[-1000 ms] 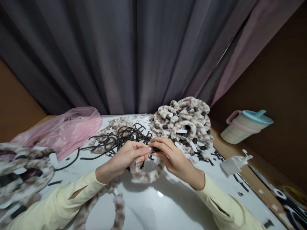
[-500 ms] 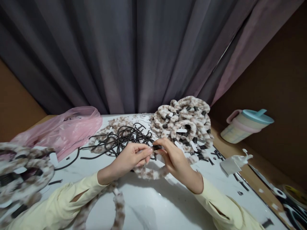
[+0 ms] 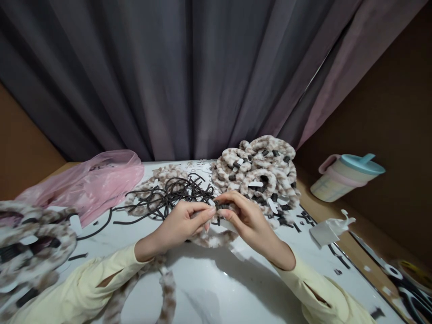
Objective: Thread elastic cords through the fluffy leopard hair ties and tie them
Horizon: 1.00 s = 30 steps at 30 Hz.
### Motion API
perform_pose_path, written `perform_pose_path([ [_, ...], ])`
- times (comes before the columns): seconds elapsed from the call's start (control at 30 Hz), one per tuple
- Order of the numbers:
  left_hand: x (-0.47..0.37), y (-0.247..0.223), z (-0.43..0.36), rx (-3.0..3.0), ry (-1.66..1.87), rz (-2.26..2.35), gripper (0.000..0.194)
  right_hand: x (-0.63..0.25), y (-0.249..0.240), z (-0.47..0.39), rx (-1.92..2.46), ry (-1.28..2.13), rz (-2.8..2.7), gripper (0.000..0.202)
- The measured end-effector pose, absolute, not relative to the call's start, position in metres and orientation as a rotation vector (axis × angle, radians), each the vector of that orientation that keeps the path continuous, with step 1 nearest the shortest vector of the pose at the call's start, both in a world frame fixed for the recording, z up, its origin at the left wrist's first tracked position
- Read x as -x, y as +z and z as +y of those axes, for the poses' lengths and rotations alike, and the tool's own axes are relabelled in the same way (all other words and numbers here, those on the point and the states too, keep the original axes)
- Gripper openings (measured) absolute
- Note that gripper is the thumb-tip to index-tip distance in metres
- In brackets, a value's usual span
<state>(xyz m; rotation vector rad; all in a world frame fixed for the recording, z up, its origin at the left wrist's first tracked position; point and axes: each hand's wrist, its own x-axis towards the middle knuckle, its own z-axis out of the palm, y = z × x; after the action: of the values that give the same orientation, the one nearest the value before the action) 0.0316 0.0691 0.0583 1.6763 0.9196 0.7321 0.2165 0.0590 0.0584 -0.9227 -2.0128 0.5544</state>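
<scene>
Both hands meet at the middle of the table. My left hand (image 3: 191, 221) pinches one end of a fluffy brown-and-white ring (image 3: 214, 239) close to its dark cord winding (image 3: 222, 207). On the other side of that winding, my right hand (image 3: 245, 220) has thumb and fingers closed on it. The ring hangs below the fingers, partly covered by them. A small white tab (image 3: 211, 202) shows between the fingertips. Just behind my left hand lies a tangle of black cords (image 3: 175, 193).
Fluffy rings are piled at the back right (image 3: 256, 166) and at the left (image 3: 43, 243); another ring (image 3: 168, 297) lies in front. Also around are a pink plastic bag (image 3: 111, 180), a cup with a blue lid (image 3: 340, 177), a white packet (image 3: 329, 230) and scissors (image 3: 410, 288).
My right hand has shifted slightly, its thumb now lying along the winding. The white tab has come into view between the fingertips. My left hand has hardly moved.
</scene>
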Motion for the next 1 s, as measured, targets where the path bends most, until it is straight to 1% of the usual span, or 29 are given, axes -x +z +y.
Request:
perform_pose_path([
  [0.13,-0.0336,0.0589,0.0667,-1.841,0.759,0.935,0.037,-0.2156,0.0550,0.0594,0.887,0.595,-1.957,0.008],
  [0.27,-0.0351,0.0555,0.0667,-1.643,0.696,0.910,0.036,-0.2150,0.0545,0.0597,0.854,0.638,-1.936,0.006],
  [0.43,-0.0346,0.0502,0.0701,-1.451,0.667,0.884,0.035,-0.2171,0.0584,0.0603,0.857,0.695,-1.973,0.010],
  [0.6,-0.0338,0.0525,0.0702,-1.428,0.636,0.865,0.034,-0.2164,0.0583,0.0585,0.823,0.681,-1.955,0.012],
  [0.77,-0.0350,0.0577,0.0710,-1.244,0.665,0.854,0.032,-0.2149,0.0583,0.0601,0.812,0.599,-1.977,0.008],
  [0.87,-0.0353,0.0585,0.0723,-1.108,0.671,0.848,0.030,-0.2165,0.0589,0.0617,0.717,0.494,-2.047,0.015],
  [1.0,-0.0333,0.0577,0.0736,-1.000,0.702,0.838,0.027,-0.2200,0.0619,0.0595,0.709,0.397,-2.102,0.032],
])
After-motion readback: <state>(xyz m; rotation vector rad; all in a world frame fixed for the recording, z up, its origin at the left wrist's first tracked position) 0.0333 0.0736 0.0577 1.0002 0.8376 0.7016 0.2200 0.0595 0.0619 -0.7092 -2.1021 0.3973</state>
